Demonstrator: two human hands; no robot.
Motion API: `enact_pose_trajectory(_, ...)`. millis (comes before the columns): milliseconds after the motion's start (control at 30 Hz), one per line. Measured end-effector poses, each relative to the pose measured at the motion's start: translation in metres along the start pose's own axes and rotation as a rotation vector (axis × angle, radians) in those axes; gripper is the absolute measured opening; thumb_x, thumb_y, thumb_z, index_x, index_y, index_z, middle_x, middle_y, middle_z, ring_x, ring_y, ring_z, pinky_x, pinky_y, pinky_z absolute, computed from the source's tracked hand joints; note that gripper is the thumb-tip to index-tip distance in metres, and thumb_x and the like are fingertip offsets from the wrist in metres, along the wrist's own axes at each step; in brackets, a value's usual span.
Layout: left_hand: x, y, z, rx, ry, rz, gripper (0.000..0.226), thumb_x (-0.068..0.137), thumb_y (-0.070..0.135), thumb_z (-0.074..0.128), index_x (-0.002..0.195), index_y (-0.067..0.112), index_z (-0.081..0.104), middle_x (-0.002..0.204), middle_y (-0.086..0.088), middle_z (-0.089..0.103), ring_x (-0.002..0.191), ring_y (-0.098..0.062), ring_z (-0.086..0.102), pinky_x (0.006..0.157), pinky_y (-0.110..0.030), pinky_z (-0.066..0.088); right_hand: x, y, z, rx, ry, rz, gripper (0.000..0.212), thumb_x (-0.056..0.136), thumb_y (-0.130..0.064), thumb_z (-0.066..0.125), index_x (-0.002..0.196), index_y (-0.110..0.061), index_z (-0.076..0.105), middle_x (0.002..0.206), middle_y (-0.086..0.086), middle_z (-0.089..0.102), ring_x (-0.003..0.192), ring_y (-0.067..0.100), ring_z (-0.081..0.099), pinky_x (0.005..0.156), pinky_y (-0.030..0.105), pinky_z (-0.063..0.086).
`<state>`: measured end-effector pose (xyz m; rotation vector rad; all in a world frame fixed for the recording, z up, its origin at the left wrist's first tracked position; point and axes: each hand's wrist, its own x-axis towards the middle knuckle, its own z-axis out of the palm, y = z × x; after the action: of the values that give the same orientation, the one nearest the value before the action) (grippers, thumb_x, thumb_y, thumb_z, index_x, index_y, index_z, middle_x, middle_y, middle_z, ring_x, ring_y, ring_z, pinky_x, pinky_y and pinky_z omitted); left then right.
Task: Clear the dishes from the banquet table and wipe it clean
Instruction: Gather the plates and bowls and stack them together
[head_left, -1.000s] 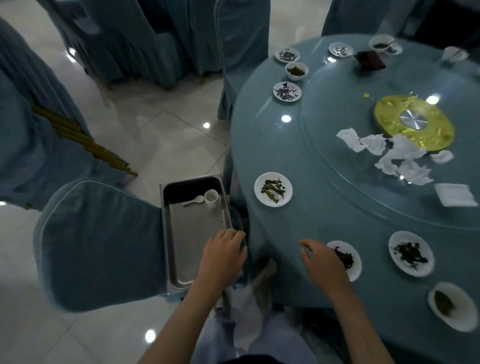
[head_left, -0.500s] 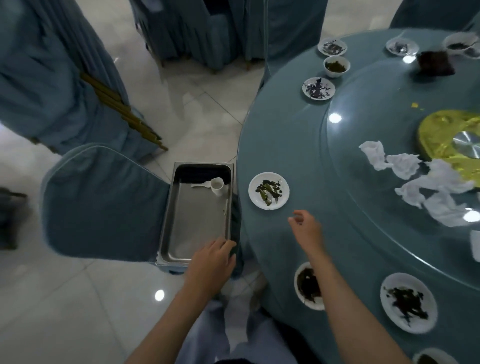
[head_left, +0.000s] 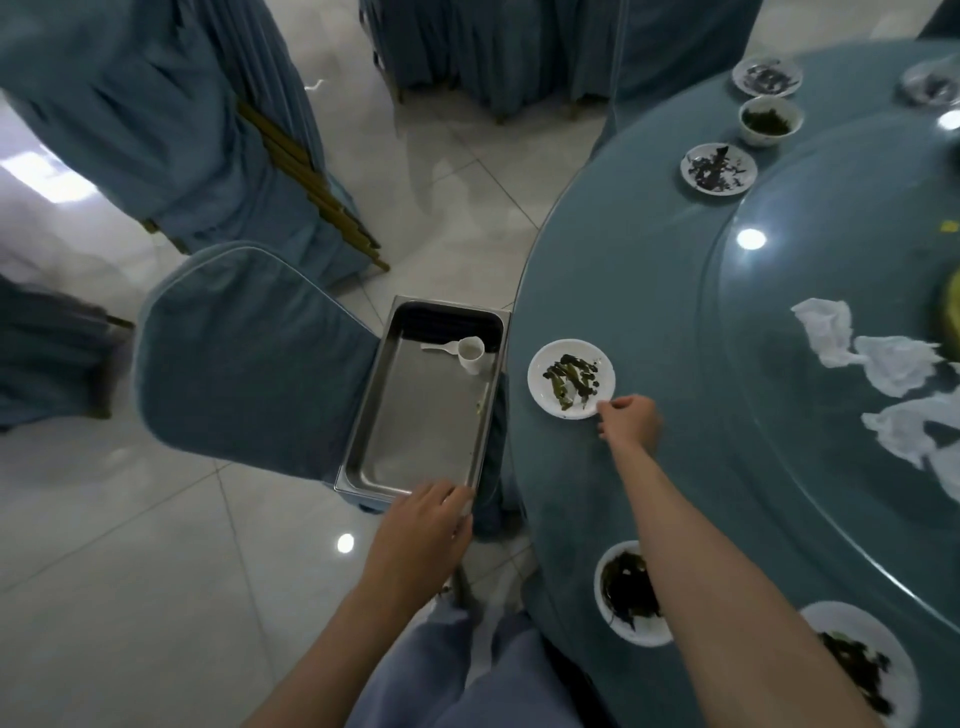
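Small round white plate (head_left: 571, 378): your right hand (head_left: 631, 418) at its 5 o'clock rim, grip unclear; left hand (head_left: 423, 530) holds rectangular steel pan (head_left: 415, 431) at plate's 9 o'clock.

Left arm is held low and bent, left hand (head_left: 421, 530) laid palm-down, fingers curled over the near corner of the tray (head_left: 415, 431). Right arm is stretched way out forward, right hand (head_left: 631, 418) knuckles-up, fingertips (head_left: 605, 409) curled at the plate (head_left: 537, 374) rim. An actual pinch can't be made out.
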<state>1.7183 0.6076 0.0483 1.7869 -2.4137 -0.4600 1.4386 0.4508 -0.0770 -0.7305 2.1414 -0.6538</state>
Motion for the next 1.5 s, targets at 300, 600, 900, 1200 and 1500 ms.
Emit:
enact_pose_trajectory(300, 0.004, 0.008, -0.009, -0.136, -0.041, -0.041, 0.031, 0.102, 0.03, 0.061, 0.131, 0.021, 0.065, 0.124, 0.004, 0.069, 0.11, -0.015, 0.064, 0.093, -0.028, 0.051, -0.057, 0.001, -0.034, 0.22, -0.061, -0.021, 0.015, 0.092, -0.004, 0.067, 0.103, -0.013, 0.061, 0.1, 0.009, 0.072, 0.072, 0.022, 0.076, 0.059, 0.037, 0.064)
enact_pose_trajectory(600, 0.021, 0.012, -0.025, -0.591, -0.097, -0.313, 0.052, 0.103, 0.038, 0.059, 0.152, 0.028, 0.043, 0.137, 0.01, 0.052, 0.118, -0.013, 0.059, 0.097, -0.032, 0.051, -0.168, 0.02, -0.088, 0.265, -0.132, -0.222, 0.013, 0.099, -0.017, 0.067, 0.112, -0.017, 0.065, 0.097, -0.001, 0.075, 0.074, 0.015, 0.076, 0.058, 0.033, 0.063)
enact_pose_trajectory(900, -0.014, -0.02, -0.05, -1.233, 0.022, -0.425, 0.04, 0.105, 0.018, 0.058, 0.142, 0.032, 0.052, 0.119, 0.001, 0.075, 0.106, -0.014, 0.074, 0.082, -0.03, 0.062, -0.218, -0.012, -0.048, 0.136, -0.302, -0.4, 0.017, 0.098, -0.018, 0.069, 0.114, -0.023, 0.07, 0.093, -0.008, 0.076, 0.071, 0.012, 0.074, 0.058, 0.035, 0.064)
enact_pose_trajectory(1200, -0.043, -0.133, -0.085, -1.389, 0.202, -0.512, 0.038, 0.103, 0.007, 0.06, 0.139, 0.021, 0.059, 0.117, 0.002, 0.076, 0.106, -0.02, 0.075, 0.077, -0.032, 0.063, -0.261, -0.073, 0.048, -0.007, -0.35, -0.576, 0.017, 0.101, -0.029, 0.064, 0.102, -0.045, 0.065, 0.095, -0.013, 0.074, 0.082, 0.004, 0.072, 0.067, 0.026, 0.062)
enact_pose_trajectory(1500, -0.065, -0.286, -0.137, -1.363, 0.313, -0.55, 0.036, 0.104, 0.014, 0.059, 0.138, 0.027, 0.06, 0.113, -0.004, 0.077, 0.103, -0.024, 0.075, 0.086, -0.05, 0.064, -0.301, -0.137, 0.15, -0.463, -0.197, -0.735, 0.033, 0.102, -0.033, 0.06, 0.134, -0.025, 0.061, 0.124, -0.008, 0.062, 0.107, 0.009, 0.06, 0.089, 0.027, 0.053)
